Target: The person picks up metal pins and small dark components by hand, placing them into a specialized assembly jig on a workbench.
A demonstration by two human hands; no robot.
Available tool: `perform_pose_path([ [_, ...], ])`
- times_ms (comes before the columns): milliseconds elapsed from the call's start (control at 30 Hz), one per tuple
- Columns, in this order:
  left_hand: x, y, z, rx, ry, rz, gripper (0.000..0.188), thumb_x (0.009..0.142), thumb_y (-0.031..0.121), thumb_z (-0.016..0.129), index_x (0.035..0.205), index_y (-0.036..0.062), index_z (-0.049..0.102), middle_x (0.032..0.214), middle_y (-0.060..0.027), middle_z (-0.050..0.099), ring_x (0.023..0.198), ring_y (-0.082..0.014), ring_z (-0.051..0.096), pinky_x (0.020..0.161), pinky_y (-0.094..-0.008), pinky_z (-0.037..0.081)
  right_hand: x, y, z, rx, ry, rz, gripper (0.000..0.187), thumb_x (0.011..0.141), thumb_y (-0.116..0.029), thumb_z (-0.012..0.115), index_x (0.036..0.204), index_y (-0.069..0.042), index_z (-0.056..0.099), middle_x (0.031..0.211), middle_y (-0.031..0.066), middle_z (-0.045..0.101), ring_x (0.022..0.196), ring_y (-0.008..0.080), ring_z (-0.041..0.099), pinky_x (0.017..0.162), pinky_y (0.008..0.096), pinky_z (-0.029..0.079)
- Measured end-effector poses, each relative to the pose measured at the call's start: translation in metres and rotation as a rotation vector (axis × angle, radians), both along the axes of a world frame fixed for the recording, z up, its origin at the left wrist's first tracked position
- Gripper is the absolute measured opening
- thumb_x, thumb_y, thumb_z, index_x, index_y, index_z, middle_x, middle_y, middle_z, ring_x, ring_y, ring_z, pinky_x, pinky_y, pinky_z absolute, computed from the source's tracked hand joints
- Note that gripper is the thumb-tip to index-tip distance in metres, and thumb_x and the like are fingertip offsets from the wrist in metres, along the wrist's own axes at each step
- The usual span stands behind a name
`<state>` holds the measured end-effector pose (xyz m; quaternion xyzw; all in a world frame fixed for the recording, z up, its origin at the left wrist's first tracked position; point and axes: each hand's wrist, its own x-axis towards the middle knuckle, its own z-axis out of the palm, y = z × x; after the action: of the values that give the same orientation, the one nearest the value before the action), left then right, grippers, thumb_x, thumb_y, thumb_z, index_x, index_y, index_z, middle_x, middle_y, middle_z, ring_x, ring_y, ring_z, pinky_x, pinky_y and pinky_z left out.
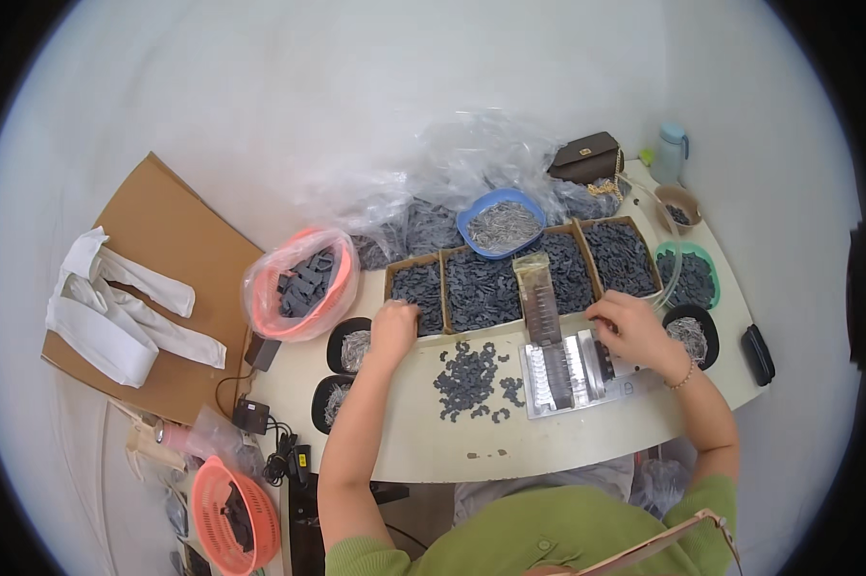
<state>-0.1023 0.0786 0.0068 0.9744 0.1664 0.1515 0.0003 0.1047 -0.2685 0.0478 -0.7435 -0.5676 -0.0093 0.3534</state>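
Note:
My left hand [394,331] is at the front left corner of a divided cardboard box [443,288] filled with small dark plastic pieces. Its fingers are curled down at the leftmost compartment, and what they hold is hidden. My right hand [629,326] bends its fingers together at the right side of a metal fixture [553,374], close to a dark strip [604,357]. Anything in its grip is too small to make out. A long clear-topped holder [538,300] with dark pieces inside leans from the box onto the fixture. Loose dark C-shaped pieces [466,379] lie left of the fixture.
A blue bowl [463,219] of metal pins rests on the box. Black trays [323,403] of pins flank it. At left stands a pink bag-lined basket [308,326]; at right, a green bowl [713,274], a black case [757,355] and a bottle [670,158]. Clear tubing [679,259] passes my right hand.

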Motion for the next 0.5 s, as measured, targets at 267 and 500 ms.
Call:
perform_pose_path([
  [267, 0.008, -0.134, -0.001, -0.771, -0.3, -0.159, 0.022, 0.082, 0.0, 0.063, 0.104, 0.0046, 0.068, 0.084, -0.0081, 0.069, 0.077, -0.0126, 0.064, 0.068, -0.0251, 0.05, -0.018, -0.007, -0.025, 0.0, 0.126, 0.083, 0.021, 0.079, -0.006, 0.06, 0.098, -0.002, 0.064, 0.084, 0.0125, 0.061, 0.076, 0.0292, 0.062, 0.068, 0.0374, 0.05],
  [500, 0.0, -0.203, -0.031, -0.582, -0.232, -0.363, 0.018, 0.069, 0.006, 0.076, 0.084, 0.006, 0.067, 0.084, -0.0064, 0.058, 0.081, -0.0249, 0.055, 0.071, -0.0334, 0.045, -0.028, -0.006, -0.036, -0.021, 0.099, 0.19, 0.016, 0.08, -0.006, 0.064, 0.096, -0.003, 0.064, 0.083, 0.0097, 0.06, 0.069, 0.0238, 0.06, 0.062, 0.0337, 0.049],
])
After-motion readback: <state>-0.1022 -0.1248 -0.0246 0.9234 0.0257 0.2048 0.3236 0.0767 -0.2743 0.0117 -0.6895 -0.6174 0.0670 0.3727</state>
